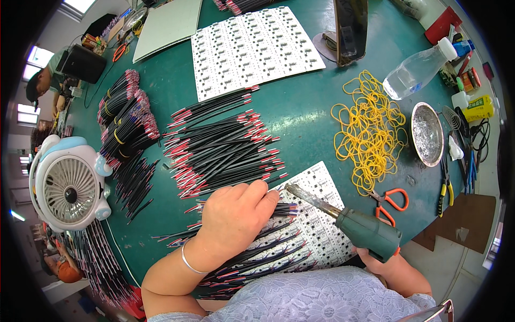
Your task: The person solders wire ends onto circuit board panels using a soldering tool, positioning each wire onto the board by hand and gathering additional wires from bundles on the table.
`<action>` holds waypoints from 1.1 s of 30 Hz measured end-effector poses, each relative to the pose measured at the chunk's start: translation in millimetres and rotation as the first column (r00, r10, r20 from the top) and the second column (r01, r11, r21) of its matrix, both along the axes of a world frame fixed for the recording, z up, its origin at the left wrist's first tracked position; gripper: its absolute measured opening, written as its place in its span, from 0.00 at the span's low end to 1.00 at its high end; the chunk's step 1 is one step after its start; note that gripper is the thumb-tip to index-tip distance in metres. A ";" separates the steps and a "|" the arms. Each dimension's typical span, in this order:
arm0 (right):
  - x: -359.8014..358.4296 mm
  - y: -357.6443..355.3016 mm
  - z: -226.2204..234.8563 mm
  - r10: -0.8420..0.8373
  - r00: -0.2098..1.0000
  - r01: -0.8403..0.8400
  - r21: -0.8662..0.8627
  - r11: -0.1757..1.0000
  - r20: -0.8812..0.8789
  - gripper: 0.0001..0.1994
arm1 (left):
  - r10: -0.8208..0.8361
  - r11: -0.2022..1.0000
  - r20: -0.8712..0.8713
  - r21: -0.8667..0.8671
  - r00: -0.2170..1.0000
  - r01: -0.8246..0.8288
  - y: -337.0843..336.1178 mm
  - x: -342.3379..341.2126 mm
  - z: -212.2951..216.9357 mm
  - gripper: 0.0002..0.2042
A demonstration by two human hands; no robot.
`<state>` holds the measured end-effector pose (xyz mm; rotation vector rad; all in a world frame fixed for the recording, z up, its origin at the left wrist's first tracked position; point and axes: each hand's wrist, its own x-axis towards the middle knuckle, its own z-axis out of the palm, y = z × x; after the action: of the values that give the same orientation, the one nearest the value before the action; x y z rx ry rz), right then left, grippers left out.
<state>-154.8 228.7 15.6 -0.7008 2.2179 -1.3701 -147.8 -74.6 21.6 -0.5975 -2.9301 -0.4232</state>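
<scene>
My left hand [236, 217], with a bracelet at the wrist, is closed in a pinch near the edge of a white circuit board panel [316, 182]. A thin wire seems to show at its fingertips; the palm is hidden. Black wires [287, 210] stick out beside and beneath that hand. My right hand [370, 260] grips a green soldering gun [370, 233] by its body. The gun's metal tip points left, just right of my left fingertips. More black wires [257, 260] lie across the panel near me. Beyond my left hand spreads a pile of red-and-white-ended black wires [225, 150].
A second circuit panel [252, 48] lies at the back. On the right are yellow rubber bands [370, 129], orange-handled scissors [389, 204], a metal bowl [427, 134], and a bottle [418, 70]. Tied wire bundles [129, 118] and a fan [70, 188] stand left. A person [45, 80] works far left.
</scene>
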 end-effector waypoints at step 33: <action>20.6 19.2 -0.8 -0.139 0.955 0.195 -0.202 0.960 0.262 0.14 | -0.037 0.999 -0.034 -0.003 0.999 0.037 14.4 21.5 -7.3 0.15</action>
<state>-134.2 247.9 14.8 -0.3945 1.9826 -1.7134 -126.3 -60.2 14.2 -0.6539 -2.8918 -0.4099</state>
